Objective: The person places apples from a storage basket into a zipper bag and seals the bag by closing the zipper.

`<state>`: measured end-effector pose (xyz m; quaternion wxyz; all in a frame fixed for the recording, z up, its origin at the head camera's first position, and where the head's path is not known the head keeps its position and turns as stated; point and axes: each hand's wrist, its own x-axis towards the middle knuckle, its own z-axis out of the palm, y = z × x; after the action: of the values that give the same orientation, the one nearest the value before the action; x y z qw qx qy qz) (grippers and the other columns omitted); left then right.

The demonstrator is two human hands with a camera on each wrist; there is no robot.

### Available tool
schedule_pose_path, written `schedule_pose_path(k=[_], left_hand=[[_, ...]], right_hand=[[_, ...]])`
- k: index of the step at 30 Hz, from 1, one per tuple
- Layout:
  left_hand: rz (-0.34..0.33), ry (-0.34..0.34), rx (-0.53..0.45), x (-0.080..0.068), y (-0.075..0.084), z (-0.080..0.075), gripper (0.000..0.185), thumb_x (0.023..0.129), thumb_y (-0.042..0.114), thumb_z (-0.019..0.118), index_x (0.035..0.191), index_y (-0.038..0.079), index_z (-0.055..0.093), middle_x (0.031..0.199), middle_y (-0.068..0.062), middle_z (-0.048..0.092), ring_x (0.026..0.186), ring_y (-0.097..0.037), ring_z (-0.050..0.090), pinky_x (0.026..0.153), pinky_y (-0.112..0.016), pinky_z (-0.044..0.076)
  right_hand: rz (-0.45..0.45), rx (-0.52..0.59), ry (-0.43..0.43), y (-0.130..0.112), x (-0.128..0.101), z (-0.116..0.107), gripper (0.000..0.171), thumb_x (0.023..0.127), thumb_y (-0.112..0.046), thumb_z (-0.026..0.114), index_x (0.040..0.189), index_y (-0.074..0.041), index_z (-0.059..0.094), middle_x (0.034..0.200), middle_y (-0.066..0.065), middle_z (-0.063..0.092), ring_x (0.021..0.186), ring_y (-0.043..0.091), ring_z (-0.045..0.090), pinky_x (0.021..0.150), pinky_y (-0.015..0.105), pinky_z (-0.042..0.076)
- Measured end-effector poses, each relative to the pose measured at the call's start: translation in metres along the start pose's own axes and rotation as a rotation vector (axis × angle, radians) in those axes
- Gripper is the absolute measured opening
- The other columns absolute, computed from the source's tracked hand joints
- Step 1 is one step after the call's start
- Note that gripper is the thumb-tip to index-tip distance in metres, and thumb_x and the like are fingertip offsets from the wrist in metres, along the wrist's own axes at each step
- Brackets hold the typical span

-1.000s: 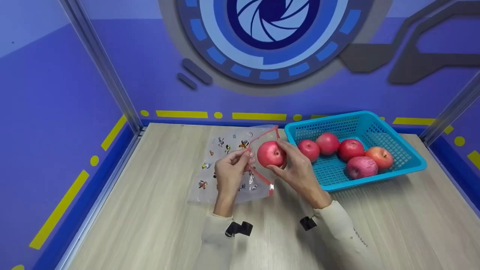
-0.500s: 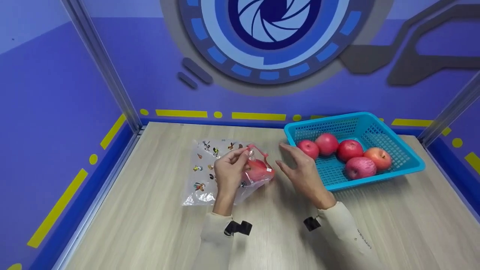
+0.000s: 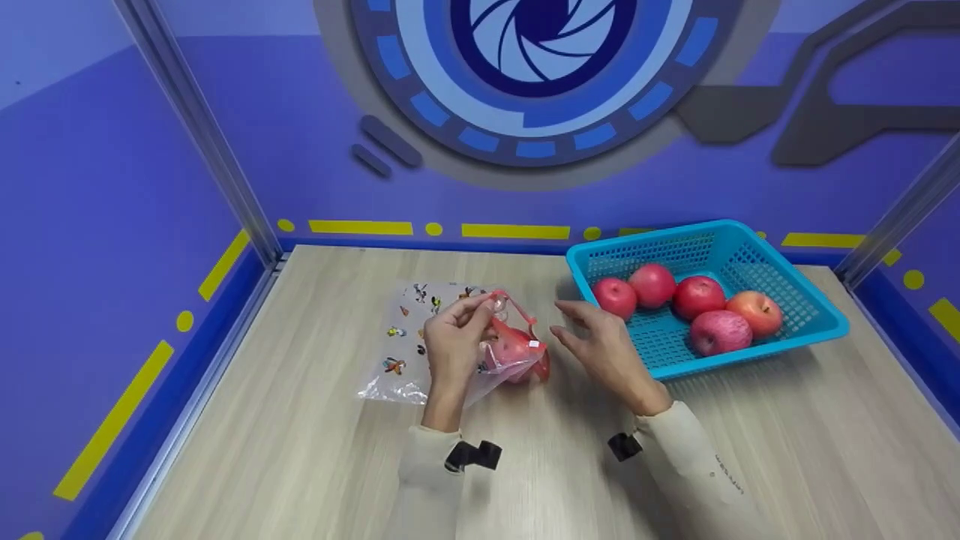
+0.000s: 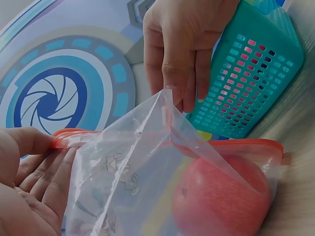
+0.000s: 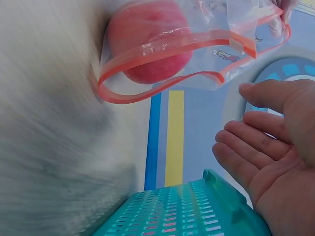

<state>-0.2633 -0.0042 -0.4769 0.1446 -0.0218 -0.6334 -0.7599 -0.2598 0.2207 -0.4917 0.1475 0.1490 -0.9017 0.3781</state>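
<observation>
A clear zip bag [image 3: 409,352] printed with small cartoon figures lies on the wooden table, its red zip edge [image 3: 516,315] raised. My left hand [image 3: 454,341] pinches that edge [image 4: 69,138] and holds the mouth open. A red apple [image 3: 514,352] sits inside the bag, seen through the plastic as a red apple [image 4: 219,199] in the left wrist view and behind the red rim as the apple [image 5: 147,46] in the right wrist view. My right hand [image 3: 600,349] hovers just right of the bag with fingers relaxed and holds nothing.
A turquoise plastic basket [image 3: 814,334] stands at the right back of the table with several red apples [image 3: 701,296] in it. Purple walls close in the left, back and right sides. Bare wooden tabletop [image 3: 315,450] lies in front.
One second ago my right hand held the apple at the bag's mouth. The apple now lies inside the bag, my right hand has let go and drawn back right, and the bag has sagged.
</observation>
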Motion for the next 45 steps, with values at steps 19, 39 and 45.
schedule_pose_path(k=[19, 39, 45], left_hand=[[0.023, -0.022, 0.143, 0.002, -0.003, -0.006, 0.01, 0.098, 0.006, 0.077, 0.105, 0.003, 0.083, 0.095, -0.011, 0.08, 0.07, -0.021, 0.073, 0.064, -0.028, 0.062], [0.052, -0.039, 0.242, 0.005, -0.003, -0.011, 0.008, 0.096, 0.006, 0.078, 0.102, 0.006, 0.084, 0.092, -0.007, 0.08, 0.074, -0.022, 0.076, 0.064, -0.029, 0.063], [0.057, -0.04, 0.213, 0.005, -0.004, -0.013, 0.008, 0.096, 0.005, 0.078, 0.102, 0.005, 0.083, 0.094, -0.009, 0.08, 0.077, -0.025, 0.076, 0.064, -0.028, 0.062]], right_hand=[[0.068, -0.051, 0.116, 0.055, 0.023, -0.046, 0.053, 0.093, -0.005, 0.082, 0.141, 0.003, 0.062, 0.132, 0.026, 0.068, 0.12, 0.044, 0.065, 0.099, 0.06, 0.056], [0.215, -0.177, -0.145, 0.078, 0.045, -0.05, 0.07, 0.091, -0.006, 0.084, 0.151, 0.004, 0.05, 0.138, 0.028, 0.06, 0.127, 0.046, 0.056, 0.101, 0.063, 0.054], [0.219, -0.249, -0.161, 0.08, 0.044, -0.047, 0.067, 0.09, -0.007, 0.085, 0.147, 0.005, 0.053, 0.139, 0.028, 0.055, 0.127, 0.047, 0.056, 0.101, 0.063, 0.053]])
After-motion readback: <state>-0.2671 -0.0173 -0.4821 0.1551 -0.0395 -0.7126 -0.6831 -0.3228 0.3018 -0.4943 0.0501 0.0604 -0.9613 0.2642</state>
